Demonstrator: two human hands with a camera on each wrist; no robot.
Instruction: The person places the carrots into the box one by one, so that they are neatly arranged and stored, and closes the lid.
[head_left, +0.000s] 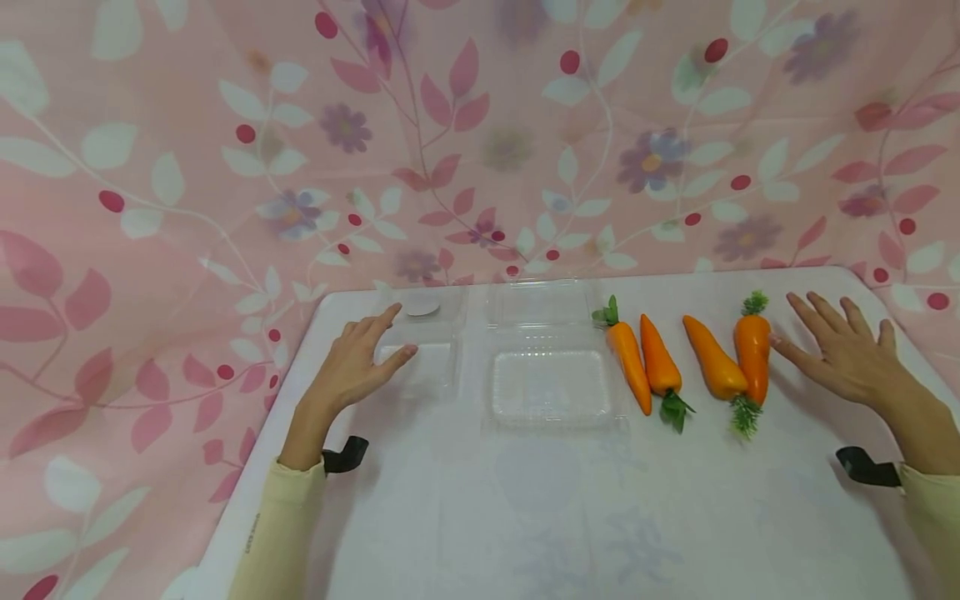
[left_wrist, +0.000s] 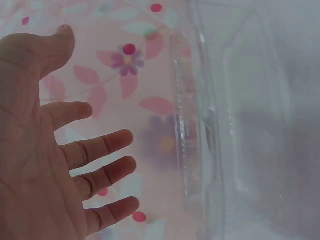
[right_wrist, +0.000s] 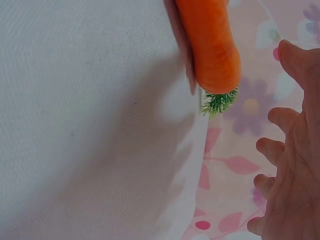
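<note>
My left hand [head_left: 352,362] is held over the left clear plastic box [head_left: 442,367], fingers extended and nothing in them. The left wrist view shows that palm [left_wrist: 40,165] with its fingers spread, a clear box edge [left_wrist: 207,135] beyond. On the right, my right hand [head_left: 847,354] hovers with spread fingers beside the rightmost carrot [head_left: 752,346], which has a green top. Next to it lie a second carrot [head_left: 711,357], a third carrot [head_left: 660,358] and another carrot [head_left: 628,362]. The right wrist view has one orange carrot [right_wrist: 212,47] near the fingers.
A second clear plastic box [head_left: 551,387] lies open at the table's middle, its lid [head_left: 540,304] folded back. A white oval [head_left: 422,307] shows in the left box's lid. The white table [head_left: 555,517] ends at a pink floral curtain [head_left: 450,167] behind.
</note>
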